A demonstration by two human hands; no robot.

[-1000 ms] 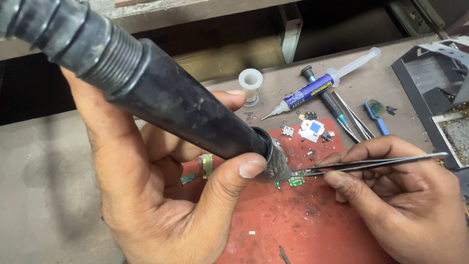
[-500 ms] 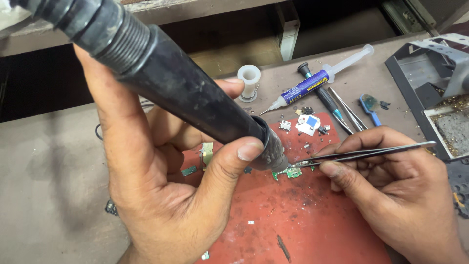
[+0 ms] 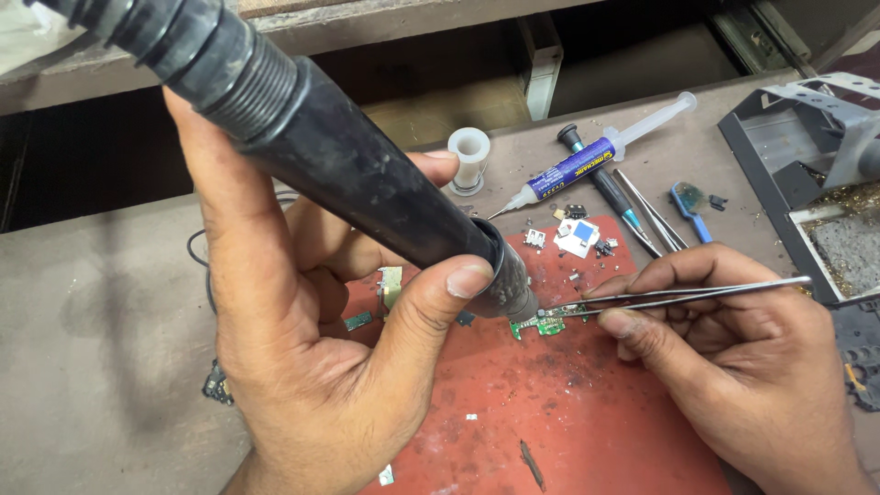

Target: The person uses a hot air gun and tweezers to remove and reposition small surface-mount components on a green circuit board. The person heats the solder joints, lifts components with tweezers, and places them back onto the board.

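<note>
Left hand: the left hand (image 3: pixel 302 367) is wrapped tight around the black hot-air handpiece (image 3: pixel 367 188), thumb pressed on the barrel near the nozzle end and fingers curled behind it.
Handpiece: it slants down from the upper left, its metal nozzle (image 3: pixel 515 298) hanging just above the left end of the small green circuit board (image 3: pixel 541 324).
Right hand: the right hand (image 3: pixel 733 367) has its thumb and forefinger pinched together on a pair of slim metal tweezers (image 3: pixel 678 295); the other fingers rest on the red work mat (image 3: pixel 568 412).
Tweezers: they lie almost level, tips reaching left onto the top edge of the board, right beside the nozzle.
Board: it sits on the mat between the two hands, near the mat's middle, with small loose parts scattered above it.
Around it: a syringe with a blue label (image 3: pixel 587 165), a white plastic spool (image 3: pixel 468 156), a dark-handled screwdriver (image 3: pixel 600 183), spare tweezers (image 3: pixel 653 220) and a small blue tool (image 3: pixel 689 203) lie on the grey bench beyond the mat; a grey metal tray (image 3: pixel 779 156) stands at the right.
Doing it well, as I judge: keep the nozzle close over the one spot without touching the board; keep the tweezers' hold light so the part is not dragged sideways; brace both wrists, as the right hand's resting fingers do.
Risk: the loose parts nearby could be blown about by the airflow.
</note>
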